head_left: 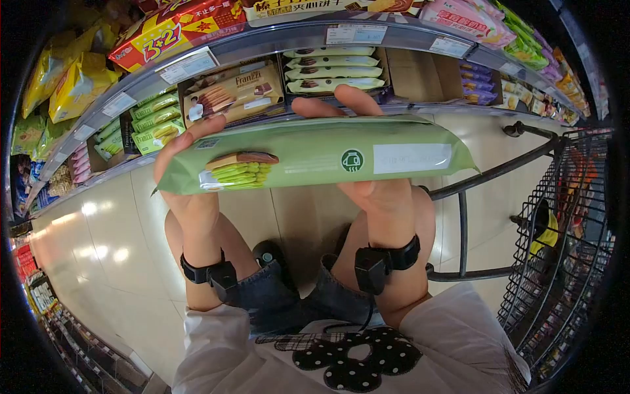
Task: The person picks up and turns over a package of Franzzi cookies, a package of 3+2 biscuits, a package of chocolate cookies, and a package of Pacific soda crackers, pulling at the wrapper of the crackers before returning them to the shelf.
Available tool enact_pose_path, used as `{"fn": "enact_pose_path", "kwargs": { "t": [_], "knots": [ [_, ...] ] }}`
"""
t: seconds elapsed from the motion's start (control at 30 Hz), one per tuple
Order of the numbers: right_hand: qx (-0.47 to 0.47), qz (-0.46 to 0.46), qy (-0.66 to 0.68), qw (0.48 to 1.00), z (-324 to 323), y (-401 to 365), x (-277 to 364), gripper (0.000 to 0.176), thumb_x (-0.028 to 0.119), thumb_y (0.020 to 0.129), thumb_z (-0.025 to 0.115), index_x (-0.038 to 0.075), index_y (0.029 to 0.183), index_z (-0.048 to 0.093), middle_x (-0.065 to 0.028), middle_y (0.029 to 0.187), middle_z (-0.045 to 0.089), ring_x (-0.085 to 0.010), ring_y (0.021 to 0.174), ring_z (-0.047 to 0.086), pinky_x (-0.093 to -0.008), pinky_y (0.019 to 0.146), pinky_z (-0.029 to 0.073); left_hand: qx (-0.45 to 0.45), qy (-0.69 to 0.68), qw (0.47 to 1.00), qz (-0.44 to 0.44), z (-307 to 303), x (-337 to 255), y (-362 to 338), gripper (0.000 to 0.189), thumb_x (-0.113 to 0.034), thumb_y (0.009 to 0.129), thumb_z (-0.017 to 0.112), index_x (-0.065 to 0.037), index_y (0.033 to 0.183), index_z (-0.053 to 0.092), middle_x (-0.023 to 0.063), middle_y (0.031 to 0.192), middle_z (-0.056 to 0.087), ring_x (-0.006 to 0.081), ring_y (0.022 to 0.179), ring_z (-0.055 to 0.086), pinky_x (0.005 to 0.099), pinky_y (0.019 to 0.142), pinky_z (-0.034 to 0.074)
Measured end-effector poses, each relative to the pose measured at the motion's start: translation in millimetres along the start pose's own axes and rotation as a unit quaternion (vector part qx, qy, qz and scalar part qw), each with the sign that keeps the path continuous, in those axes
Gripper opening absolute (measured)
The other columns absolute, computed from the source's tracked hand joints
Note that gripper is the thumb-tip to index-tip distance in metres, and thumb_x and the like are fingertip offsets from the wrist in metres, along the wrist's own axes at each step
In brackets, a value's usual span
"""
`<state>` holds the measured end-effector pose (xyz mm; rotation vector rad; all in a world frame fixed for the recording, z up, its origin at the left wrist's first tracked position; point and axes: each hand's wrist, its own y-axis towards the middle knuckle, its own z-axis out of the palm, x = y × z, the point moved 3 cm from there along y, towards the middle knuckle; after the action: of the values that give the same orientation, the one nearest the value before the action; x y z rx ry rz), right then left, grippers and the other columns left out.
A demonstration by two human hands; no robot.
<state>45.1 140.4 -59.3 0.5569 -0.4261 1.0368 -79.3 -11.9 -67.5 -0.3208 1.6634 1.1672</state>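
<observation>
A long light-green biscuit packet (pixel 308 154) stretches level across the view, held up in front of me. Its facing side carries a picture of green-coated biscuit sticks, a dark green round logo and a white label panel. My left hand (pixel 193 207) is closed around the left end, with fingers showing along the upper edge. Nearer the right end, my right hand (pixel 390 203) grips the packet, its thumb at the lower edge and fingertips rising behind the top. The packet hides much of both hands.
Beyond the packet runs a curved store shelf (pixel 275 39) with price tags. On it sit similar green packs (pixel 335 71), a brown Franzzi pack (pixel 236 92), a red biscuit box (pixel 177 33) and yellow bags (pixel 82 85). A black wire shopping cart (pixel 538 262) stands at my right on the tiled floor (pixel 98 236).
</observation>
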Motion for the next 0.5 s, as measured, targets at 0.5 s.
{"fn": "enact_pose_path", "kwargs": {
  "t": [0.5],
  "knots": [
    [0.039, 0.005, -0.043, 0.998, -6.7, 0.5, 1.1, 0.087, 0.022, 0.062, 0.076, 0.009, 0.132, 0.025, -0.0235, 0.128, 0.035, -0.0315, 0.116, 0.04, -0.045, 0.094, 0.036, 0.01, -0.06, 0.998, 0.003, 2.4, 5.8, -1.0, 0.045, -0.028, 0.079, 0.062, -0.006, 0.114, 0.044, 0.0218, 0.104, 0.055, 0.028, 0.096, 0.054, 0.0349, 0.082, 0.043]
  ]
}}
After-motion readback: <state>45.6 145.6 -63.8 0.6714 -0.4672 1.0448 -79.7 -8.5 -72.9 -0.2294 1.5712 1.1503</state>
